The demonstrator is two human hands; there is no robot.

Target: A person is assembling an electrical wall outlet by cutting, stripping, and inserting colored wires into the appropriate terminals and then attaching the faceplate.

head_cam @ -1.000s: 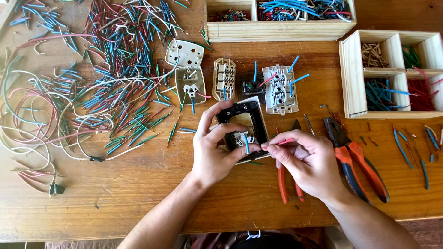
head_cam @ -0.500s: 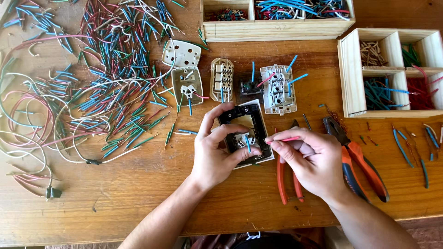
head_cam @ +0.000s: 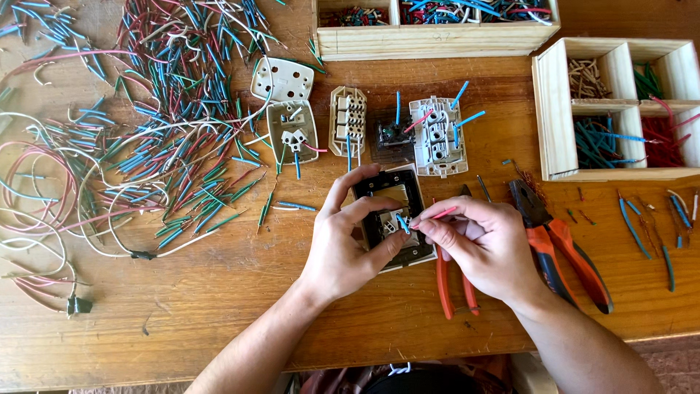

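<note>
The black switch plate (head_cam: 390, 219) was a dark rectangular frame with a window cut in its upper part and a small pale module with a bit of blue wire seated lower down. It sat on the wooden bench (head_cam: 219, 314), just below the row of pale socket modules (head_cam: 435, 136), kind of propped up in the person's grip rather than lying flat.

Left hand (head_cam: 343, 248) was wrapped round the plate's left side, fingers (head_cam: 368, 211) curled over the frame and thumb pressing in from the bottom edge, so closed on it pretty firmly. Right hand (head_cam: 485, 244) had its fingertips pinched shut on a short red wire (head_cam: 435, 215), with the wire's tip right at the pale module in the plate.

The plate's long axis ran away from the person, toward the socket modules, tilted just slightly. The red wire pointed left and a bit downward into the plate.

Right of the plate, orange-handled pliers (head_cam: 561, 248) lay on the bench, and a second red-handled tool (head_cam: 452, 288) was partly hidden under the right hand. Left of the plate was a big scatter of cut wires (head_cam: 168, 146).
</note>
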